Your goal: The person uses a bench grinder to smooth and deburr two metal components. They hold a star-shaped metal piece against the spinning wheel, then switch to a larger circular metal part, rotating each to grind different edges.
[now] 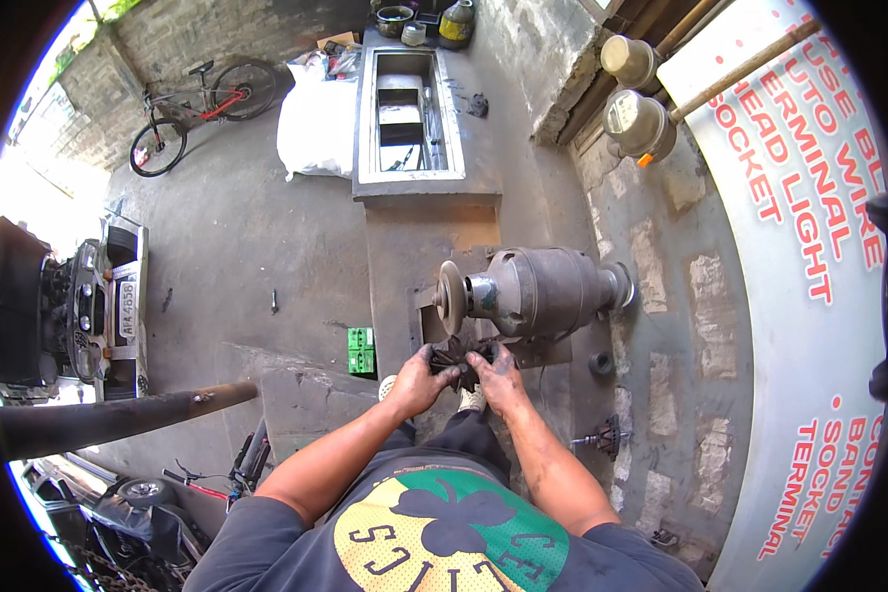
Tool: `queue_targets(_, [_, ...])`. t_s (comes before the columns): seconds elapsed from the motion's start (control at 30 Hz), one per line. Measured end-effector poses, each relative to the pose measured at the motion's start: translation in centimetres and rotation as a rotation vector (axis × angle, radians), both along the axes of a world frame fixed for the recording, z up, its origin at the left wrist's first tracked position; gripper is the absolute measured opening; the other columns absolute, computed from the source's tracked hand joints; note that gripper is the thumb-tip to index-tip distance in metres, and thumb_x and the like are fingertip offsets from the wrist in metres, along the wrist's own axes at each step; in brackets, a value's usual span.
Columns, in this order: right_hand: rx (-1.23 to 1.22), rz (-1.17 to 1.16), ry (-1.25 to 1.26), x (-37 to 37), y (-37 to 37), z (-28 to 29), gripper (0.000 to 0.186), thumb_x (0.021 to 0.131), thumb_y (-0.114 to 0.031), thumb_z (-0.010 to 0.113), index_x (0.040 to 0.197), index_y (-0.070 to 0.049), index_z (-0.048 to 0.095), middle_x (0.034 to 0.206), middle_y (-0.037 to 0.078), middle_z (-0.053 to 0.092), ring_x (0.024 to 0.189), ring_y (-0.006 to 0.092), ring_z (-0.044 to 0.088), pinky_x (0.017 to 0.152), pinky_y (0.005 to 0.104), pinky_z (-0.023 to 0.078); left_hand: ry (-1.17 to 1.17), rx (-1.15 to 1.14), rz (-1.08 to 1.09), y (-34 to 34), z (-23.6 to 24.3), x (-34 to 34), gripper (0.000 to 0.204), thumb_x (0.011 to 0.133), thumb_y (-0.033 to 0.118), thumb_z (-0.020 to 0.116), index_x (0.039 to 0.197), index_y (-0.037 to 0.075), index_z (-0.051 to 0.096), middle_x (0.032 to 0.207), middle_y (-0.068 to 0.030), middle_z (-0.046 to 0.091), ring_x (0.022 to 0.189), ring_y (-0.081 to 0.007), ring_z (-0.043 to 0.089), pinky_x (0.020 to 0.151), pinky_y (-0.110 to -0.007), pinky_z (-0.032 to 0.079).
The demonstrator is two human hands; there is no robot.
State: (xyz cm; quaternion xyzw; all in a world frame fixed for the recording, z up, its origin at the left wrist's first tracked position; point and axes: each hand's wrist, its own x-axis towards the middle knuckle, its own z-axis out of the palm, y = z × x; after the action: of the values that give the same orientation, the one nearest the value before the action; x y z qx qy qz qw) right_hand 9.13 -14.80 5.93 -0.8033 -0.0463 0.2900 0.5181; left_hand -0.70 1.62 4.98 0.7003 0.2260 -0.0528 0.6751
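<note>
Near the middle, the left hand [419,383] and the right hand [501,378] pinch a dark, spiky part [455,357] from both sides. It is just on the near side of a round wheel [451,298] on a big gray motor [551,289]. A bike [224,106] stands far left.

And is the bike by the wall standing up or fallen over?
Standing up: the bike has its seat on top and both wheels below.

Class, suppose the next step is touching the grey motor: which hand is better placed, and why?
Probably the right hand: it lies closer to the motor, while the left hand is farther left. Both hold the dark part, though.
</note>
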Motion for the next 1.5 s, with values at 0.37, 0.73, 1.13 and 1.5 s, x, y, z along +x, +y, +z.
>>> queue_targets(0.37, [-0.032, -0.008, 0.007, 0.9, 0.9, -2.5, 0.027, 0.099, -0.016, 0.072, 0.119, 0.002, 0.071, 0.106, 0.007, 0.075, 0.092, 0.0172, 0.066, 0.084, 0.0352, 0.054, 0.112, 0.067, -0.018, 0.8, -0.1, 0.7, 0.038, 0.094, 0.019, 0.079, 0.121, -0.003, 0.065, 0.111, -0.0221, 0.076, 0.106, -0.0327, 0.074, 0.093, -0.042, 0.056])
queue_targets(0.73, [0.088, -0.025, -0.009, -1.3, -0.7, 1.9, 0.033, 0.096, -0.018, 0.077, 0.122, 0.001, 0.067, 0.108, 0.010, 0.074, 0.099, 0.0183, 0.069, 0.089, 0.0346, 0.056, -0.164, 0.301, -0.214, 0.6, 0.8, 0.0, 0.034, 0.094, 0.015, 0.079, 0.120, -0.001, 0.064, 0.108, -0.0190, 0.077, 0.102, -0.0313, 0.075, 0.089, -0.042, 0.057])
queue_targets(1.13, [-0.037, -0.127, 0.060, 0.1, 0.7, -1.9, 0.028, 0.097, -0.016, 0.076, 0.117, 0.002, 0.069, 0.106, 0.009, 0.074, 0.094, 0.0184, 0.066, 0.087, 0.0349, 0.054, 0.077, -0.043, 0.045, -0.1, -1.0, 0.6, 0.038, 0.094, 0.016, 0.081, 0.122, -0.004, 0.063, 0.109, -0.0133, 0.078, 0.098, -0.0176, 0.072, 0.087, -0.036, 0.058])
queue_targets(1.5, [0.247, -0.183, 0.323, 0.5, 1.2, -2.4, 0.035, 0.097, -0.012, 0.075, 0.128, 0.002, 0.065, 0.118, 0.010, 0.073, 0.102, 0.0202, 0.067, 0.092, 0.0356, 0.054, 0.132, 0.097, -0.062, 1.4, 0.5, 0.7, 0.039, 0.094, 0.017, 0.080, 0.122, -0.004, 0.063, 0.109, -0.0162, 0.078, 0.099, -0.0223, 0.073, 0.090, -0.038, 0.057])
